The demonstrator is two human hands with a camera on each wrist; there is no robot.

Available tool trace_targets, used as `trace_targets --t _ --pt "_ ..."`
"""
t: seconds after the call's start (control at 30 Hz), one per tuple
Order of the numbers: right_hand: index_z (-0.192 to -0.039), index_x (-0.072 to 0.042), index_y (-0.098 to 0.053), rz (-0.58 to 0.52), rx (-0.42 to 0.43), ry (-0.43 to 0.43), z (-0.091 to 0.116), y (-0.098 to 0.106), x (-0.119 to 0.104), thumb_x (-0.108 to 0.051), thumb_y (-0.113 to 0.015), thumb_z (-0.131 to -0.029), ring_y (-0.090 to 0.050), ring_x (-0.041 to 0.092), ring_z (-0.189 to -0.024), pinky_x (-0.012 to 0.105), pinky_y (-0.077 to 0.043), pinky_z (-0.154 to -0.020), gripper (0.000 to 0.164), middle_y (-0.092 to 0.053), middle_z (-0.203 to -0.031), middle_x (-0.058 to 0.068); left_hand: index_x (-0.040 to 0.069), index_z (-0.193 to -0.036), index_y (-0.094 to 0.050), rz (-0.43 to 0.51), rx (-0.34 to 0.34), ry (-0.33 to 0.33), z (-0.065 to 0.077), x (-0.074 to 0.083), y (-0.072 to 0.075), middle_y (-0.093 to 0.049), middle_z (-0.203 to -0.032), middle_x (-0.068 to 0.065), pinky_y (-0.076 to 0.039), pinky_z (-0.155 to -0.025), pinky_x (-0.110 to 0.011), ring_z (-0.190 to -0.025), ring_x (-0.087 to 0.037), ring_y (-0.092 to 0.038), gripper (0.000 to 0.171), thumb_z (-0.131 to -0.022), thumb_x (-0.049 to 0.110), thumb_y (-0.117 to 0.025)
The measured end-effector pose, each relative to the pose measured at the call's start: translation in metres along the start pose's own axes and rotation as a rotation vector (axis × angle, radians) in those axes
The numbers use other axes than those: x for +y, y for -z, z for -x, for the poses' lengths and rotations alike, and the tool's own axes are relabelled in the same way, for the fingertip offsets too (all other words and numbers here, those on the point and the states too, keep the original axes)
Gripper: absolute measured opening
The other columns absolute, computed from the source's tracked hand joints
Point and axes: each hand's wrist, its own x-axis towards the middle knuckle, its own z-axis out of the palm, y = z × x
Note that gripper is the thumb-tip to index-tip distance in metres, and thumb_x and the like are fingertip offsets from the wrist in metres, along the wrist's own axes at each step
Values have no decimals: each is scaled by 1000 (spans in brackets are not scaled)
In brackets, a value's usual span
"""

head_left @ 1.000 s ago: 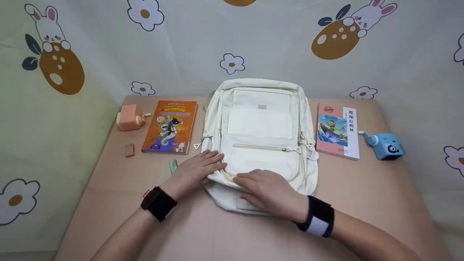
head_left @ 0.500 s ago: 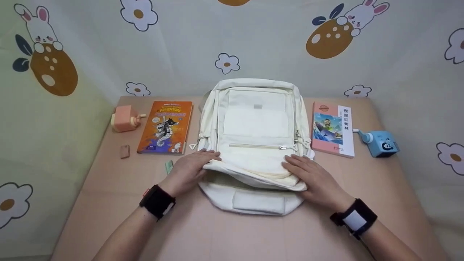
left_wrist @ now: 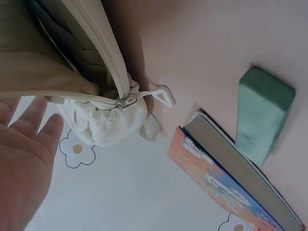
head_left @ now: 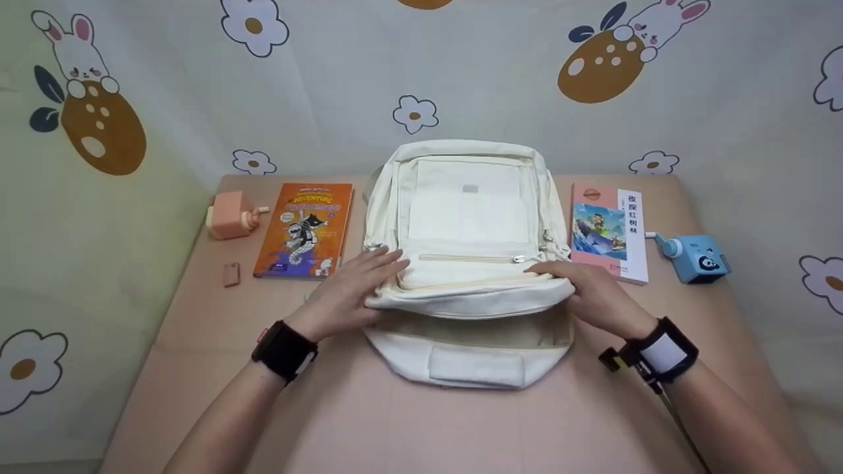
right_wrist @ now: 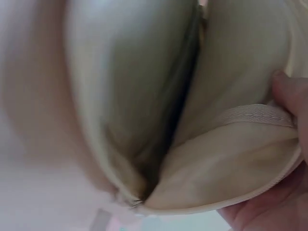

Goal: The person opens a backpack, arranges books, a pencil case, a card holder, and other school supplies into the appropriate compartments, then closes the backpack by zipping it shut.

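Note:
A white backpack (head_left: 469, 214) lies on the table with its main compartment unzipped toward me. Its front panel is lifted, and the beige lining (right_wrist: 240, 53) shows in the right wrist view. My right hand (head_left: 602, 299) grips the panel's right corner, thumb on the lining and fingers on the outer side. Along the panel's left edge rests my left hand (head_left: 346, 289), its fingers straight on the outer fabric. A metal zipper pull (left_wrist: 126, 101) hangs at the left end of the opening. Deep inside, the bag is dark and its contents cannot be made out.
To the left are an orange book (head_left: 306, 230), a pink pencil sharpener (head_left: 234, 215), a small pink eraser (head_left: 231, 274) and a green block (left_wrist: 263, 115). On the right, a pink-and-white book (head_left: 609, 230) lies beside a blue pencil sharpener (head_left: 698, 259). A patterned curtain (head_left: 329, 85) stands behind.
My right hand has moved from the lower middle of the backpack to its right corner and lifted the front panel, widening the opening. My left hand has stayed at the left edge, shifting slightly upward.

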Motion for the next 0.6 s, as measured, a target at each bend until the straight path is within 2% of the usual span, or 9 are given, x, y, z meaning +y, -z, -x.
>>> trace_targets --t 0.07,0.17,0.27,0.33,0.47,0.53,0.6 --pt "-131 -27 -69 4 -2 -29 -7 5 -2 -1 -58 -101 -59 25 -127 56 -46 -105 41 -65 -135 -2 23 -155 -47 11 -24 -22 -6 -2 0 -40 -161 1 -17 -123 -47 -152 -22 -28 74 -88 25 -80" --pt "-129 -24 -69 -15 -7 -85 -16 10 -3 -7 -56 -104 -57 28 -130 57 -46 -105 33 -65 -135 1 23 -152 -52 49 -53 -49 -15 -3 0 -42 -159 3 -19 -123 -48 -150 -23 -31 67 -91 39 -77" --pt "-130 -23 -69 -41 -12 -136 -24 13 -2 -16 -55 -106 -57 30 -130 57 -47 -103 28 -65 -135 3 24 -150 -53 105 -78 -28 -20 -3 0 -46 -157 5 -21 -122 -48 -148 -25 -36 70 -90 50 -75" --pt "-130 -23 -69 -56 -13 -149 -28 15 -2 -19 -56 -106 -58 29 -128 56 -48 -102 27 -66 -134 3 28 -151 -52 133 -83 16 -22 -1 1 -50 -153 9 -25 -120 -48 -146 -25 -40 69 -91 57 -71" --pt "-132 -21 -68 -96 -20 -159 -34 17 -2 -19 -57 -105 -61 27 -123 55 -50 -100 28 -67 -132 2 31 -138 -64 160 -41 116 -25 2 3 -66 -133 9 -45 -107 -45 -126 -20 -60 45 -99 52 -61" --pt "-136 -20 -65 -128 -30 -171 -35 18 -2 -18 -58 -105 -59 27 -126 56 -48 -102 32 -64 -136 4 26 -132 -69 159 -2 163 -28 4 4 -72 -122 4 -52 -95 -43 -109 -18 -67 36 -103 45 -59" --pt "-144 -17 -59 -162 -44 -188 -35 19 -1 -19 -57 -105 -55 30 -132 58 -44 -106 39 -59 -144 6 20 -126 -73 172 36 217 -30 6 5 -74 -114 -1 -54 -88 -45 -97 -19 -67 30 -103 36 -60"
